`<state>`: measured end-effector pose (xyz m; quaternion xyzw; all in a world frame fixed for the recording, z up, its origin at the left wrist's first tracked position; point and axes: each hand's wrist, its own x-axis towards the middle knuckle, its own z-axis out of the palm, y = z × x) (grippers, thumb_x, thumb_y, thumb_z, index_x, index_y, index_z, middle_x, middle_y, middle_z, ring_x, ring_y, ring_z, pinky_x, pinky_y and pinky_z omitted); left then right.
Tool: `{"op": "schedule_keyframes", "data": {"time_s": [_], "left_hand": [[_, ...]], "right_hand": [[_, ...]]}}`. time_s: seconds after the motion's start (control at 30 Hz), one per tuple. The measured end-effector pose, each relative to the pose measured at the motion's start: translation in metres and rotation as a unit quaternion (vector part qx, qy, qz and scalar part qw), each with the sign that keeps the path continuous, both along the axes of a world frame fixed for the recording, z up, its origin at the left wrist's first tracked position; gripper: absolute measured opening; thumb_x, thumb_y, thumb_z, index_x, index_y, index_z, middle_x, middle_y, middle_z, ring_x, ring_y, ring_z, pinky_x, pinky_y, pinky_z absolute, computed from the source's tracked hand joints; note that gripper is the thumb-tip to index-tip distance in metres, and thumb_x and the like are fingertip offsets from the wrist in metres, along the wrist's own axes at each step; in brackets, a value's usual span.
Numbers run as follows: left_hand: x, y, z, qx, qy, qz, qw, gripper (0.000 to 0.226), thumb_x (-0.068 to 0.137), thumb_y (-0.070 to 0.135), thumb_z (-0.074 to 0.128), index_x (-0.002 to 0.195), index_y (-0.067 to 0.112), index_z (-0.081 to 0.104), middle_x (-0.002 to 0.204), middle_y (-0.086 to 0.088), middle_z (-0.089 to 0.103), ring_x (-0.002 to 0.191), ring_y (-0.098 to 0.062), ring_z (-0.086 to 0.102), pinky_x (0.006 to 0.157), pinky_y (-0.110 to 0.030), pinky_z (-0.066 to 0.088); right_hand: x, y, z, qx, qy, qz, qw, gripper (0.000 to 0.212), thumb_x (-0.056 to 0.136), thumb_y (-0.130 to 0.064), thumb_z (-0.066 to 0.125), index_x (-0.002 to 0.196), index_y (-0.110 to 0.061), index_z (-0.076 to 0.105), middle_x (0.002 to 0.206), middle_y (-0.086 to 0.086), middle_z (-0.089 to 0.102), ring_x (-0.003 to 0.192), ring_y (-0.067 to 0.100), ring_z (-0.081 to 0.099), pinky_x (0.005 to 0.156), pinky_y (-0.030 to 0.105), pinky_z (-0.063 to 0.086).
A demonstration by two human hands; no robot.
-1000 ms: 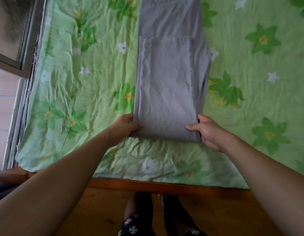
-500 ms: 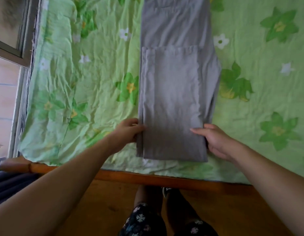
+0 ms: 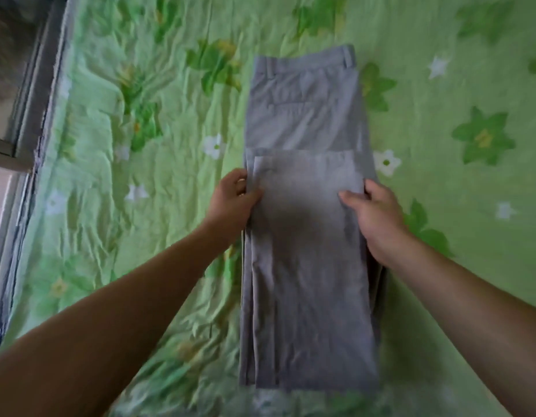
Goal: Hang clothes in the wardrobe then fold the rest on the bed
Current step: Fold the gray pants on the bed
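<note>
My left hand [image 3: 235,200] and right hand [image 3: 373,215] have slid from the near fold of the grey trousers [image 3: 306,281] up to just below the leg hems. Each pinches a side edge, thumb on top. The trousers lie folded once on the bed [image 3: 140,176], so I expect a second fold.

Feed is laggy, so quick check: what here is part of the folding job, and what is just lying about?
Job: grey trousers, folded once; left hand and right hand gripping their side edges; green floral bedsheet underneath.
Background: window frame.
</note>
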<state>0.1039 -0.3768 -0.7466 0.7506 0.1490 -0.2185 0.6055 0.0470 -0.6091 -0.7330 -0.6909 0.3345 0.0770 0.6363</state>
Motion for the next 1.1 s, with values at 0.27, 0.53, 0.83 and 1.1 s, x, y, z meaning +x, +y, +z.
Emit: {"op": "schedule_keyframes", "data": {"time_s": [0.27, 0.53, 0.83, 1.1], "left_hand": [[0.133, -0.018, -0.002, 0.062, -0.003, -0.045, 0.997, 0.033, 0.087, 0.007, 0.070, 0.118, 0.010, 0.059, 0.098, -0.013, 0.074, 0.088, -0.032, 0.071, 0.080, -0.046, 0.057], [0.132, -0.015, -0.018, 0.014, 0.080, -0.014, 0.997, 0.038, 0.087, 0.016, 0.072, 0.120, 0.016, 0.056, 0.094, -0.012, 0.066, 0.071, -0.021, 0.060, 0.061, -0.031, 0.047], [0.007, 0.029, 0.014, -0.081, 0.246, -0.063, 0.964, 0.016, 0.089, 0.012, 0.070, 0.101, 0.022, 0.066, 0.084, 0.001, 0.065, 0.075, -0.013, 0.061, 0.071, -0.033, 0.051], [-0.140, 0.040, 0.012, -0.072, 0.305, -0.117, 0.942, 0.036, 0.083, 0.006, 0.077, 0.117, 0.009, 0.065, 0.103, -0.009, 0.075, 0.082, -0.019, 0.072, 0.062, -0.030, 0.058]], "right_hand": [[0.132, -0.027, -0.025, -0.077, 0.017, 0.060, 0.995, 0.024, 0.086, -0.012, 0.068, 0.109, -0.004, 0.072, 0.104, 0.012, 0.075, 0.099, 0.034, 0.071, 0.089, 0.050, 0.058], [0.132, -0.032, -0.045, -0.007, 0.071, 0.055, 0.996, 0.004, 0.088, -0.012, 0.072, 0.090, -0.015, 0.073, 0.093, 0.003, 0.077, 0.082, 0.016, 0.074, 0.075, 0.028, 0.059], [0.045, -0.038, 0.012, 0.070, 0.214, 0.166, 0.960, 0.024, 0.092, -0.044, 0.062, 0.106, -0.025, 0.066, 0.105, 0.006, 0.072, 0.091, 0.028, 0.065, 0.073, 0.035, 0.049], [-0.104, -0.035, 0.000, 0.142, 0.299, 0.217, 0.918, 0.047, 0.077, -0.027, 0.079, 0.114, -0.001, 0.070, 0.103, 0.015, 0.076, 0.092, 0.026, 0.073, 0.079, 0.035, 0.056]]}}
